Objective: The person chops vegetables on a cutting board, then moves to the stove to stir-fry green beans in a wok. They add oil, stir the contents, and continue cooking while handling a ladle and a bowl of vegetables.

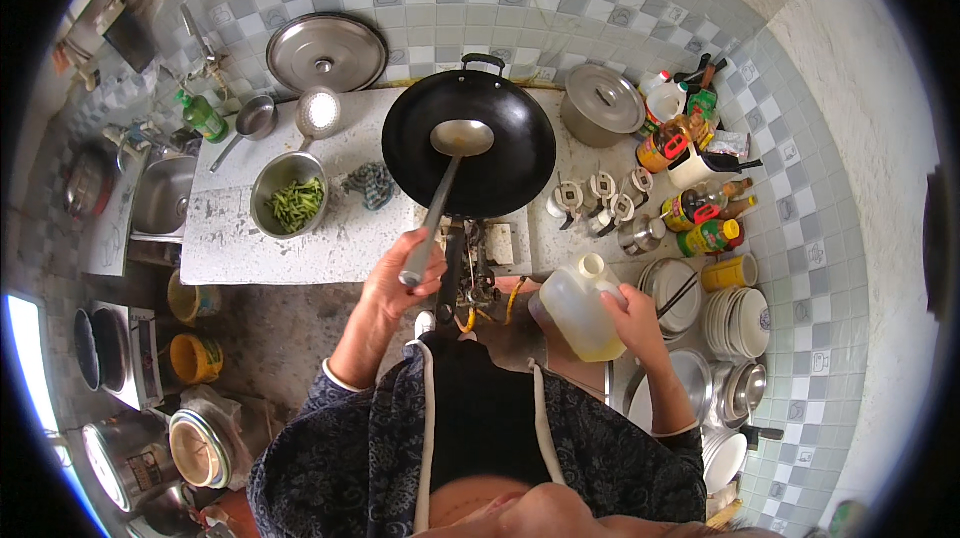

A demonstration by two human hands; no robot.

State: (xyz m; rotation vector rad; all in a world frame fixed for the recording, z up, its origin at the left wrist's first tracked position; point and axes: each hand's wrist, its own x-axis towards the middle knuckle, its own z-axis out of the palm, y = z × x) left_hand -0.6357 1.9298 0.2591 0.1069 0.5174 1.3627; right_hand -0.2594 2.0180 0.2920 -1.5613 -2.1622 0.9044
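Note:
My left hand (pixel 405 275) grips the handle of a metal ladle (pixel 462 139), whose bowl is over the inside of a black wok (pixel 517 163). The wok sits on the stove at the counter's front edge, its long handle pointing towards me. In my right hand (pixel 637 320) is a translucent plastic jug (pixel 581 313) with an uncapped mouth, held by its handle; some yellowish liquid lies at its bottom. Left of the wok stands a steel bowl of cut green vegetable strips (pixel 296 206), with a crumpled cloth (pixel 369 185) between them.
A skimmer (pixel 318 114), a small saucepan (pixel 256 118) and a green bottle (pixel 204 118) are at the back left, near the sink (pixel 161 197). To the right are a lidded pot (pixel 602 104), several spice jars (pixel 600 189), sauce bottles (pixel 705 236) and stacked plates (pixel 750 322).

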